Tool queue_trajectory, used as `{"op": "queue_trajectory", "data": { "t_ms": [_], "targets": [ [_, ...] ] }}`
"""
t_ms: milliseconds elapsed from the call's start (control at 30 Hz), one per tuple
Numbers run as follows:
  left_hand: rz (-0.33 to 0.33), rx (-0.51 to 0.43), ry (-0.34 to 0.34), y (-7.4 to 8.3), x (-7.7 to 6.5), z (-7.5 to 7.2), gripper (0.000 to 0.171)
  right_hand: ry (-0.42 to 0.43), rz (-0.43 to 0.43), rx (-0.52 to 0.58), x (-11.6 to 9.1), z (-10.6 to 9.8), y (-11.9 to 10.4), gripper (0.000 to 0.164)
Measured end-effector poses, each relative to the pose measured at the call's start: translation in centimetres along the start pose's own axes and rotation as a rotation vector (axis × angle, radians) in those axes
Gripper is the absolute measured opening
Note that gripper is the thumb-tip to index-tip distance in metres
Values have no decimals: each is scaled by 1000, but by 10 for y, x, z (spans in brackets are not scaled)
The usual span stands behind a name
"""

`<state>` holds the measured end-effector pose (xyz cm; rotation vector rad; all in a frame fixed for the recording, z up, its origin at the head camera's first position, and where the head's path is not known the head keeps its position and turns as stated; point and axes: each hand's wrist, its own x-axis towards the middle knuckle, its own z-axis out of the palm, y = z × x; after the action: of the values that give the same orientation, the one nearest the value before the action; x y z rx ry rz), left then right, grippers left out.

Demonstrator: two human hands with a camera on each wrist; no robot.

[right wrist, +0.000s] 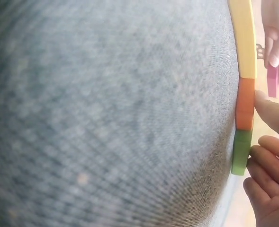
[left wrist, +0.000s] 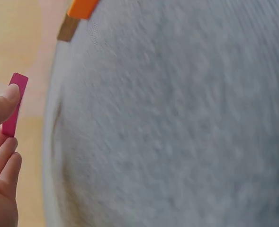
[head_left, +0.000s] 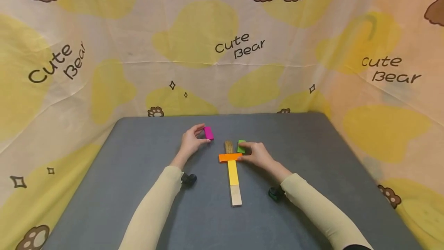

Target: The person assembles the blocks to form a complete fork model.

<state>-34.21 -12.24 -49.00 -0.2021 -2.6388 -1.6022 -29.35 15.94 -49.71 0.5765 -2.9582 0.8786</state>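
My left hand (head_left: pixel 190 142) pinches a magenta block (head_left: pixel 209 133) between thumb and fingers, at the far side of the table. The left wrist view shows that magenta block (left wrist: pixel 15 104) tilted in the fingertips. My right hand (head_left: pixel 258 154) pinches at a green block (head_left: pixel 241 146): its fingers are at the block's far part, its thumb by the right end of an orange block (head_left: pixel 227 158). Beyond the orange block is a brown block (head_left: pixel 229 147); nearer are a yellow block (head_left: pixel 233 173) and a pale wooden block (head_left: pixel 236 196), in line. The right wrist view shows the green block (right wrist: pixel 242 151) against the orange one.
The blocks lie on a grey table (head_left: pixel 208 219) with rounded far corners. A patterned cloth (head_left: pixel 194 34) with bear prints hangs behind it and at both sides. Dark wrist devices (head_left: pixel 189 179) stick out below both sleeves.
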Motion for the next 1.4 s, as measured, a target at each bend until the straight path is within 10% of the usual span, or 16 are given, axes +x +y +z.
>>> {"op": "queue_trajectory", "data": {
  "t_ms": [1400],
  "targets": [
    [-3,115,-123,15,-27,27,69,-29,55,19,0,-1,-3,60]
  ]
}}
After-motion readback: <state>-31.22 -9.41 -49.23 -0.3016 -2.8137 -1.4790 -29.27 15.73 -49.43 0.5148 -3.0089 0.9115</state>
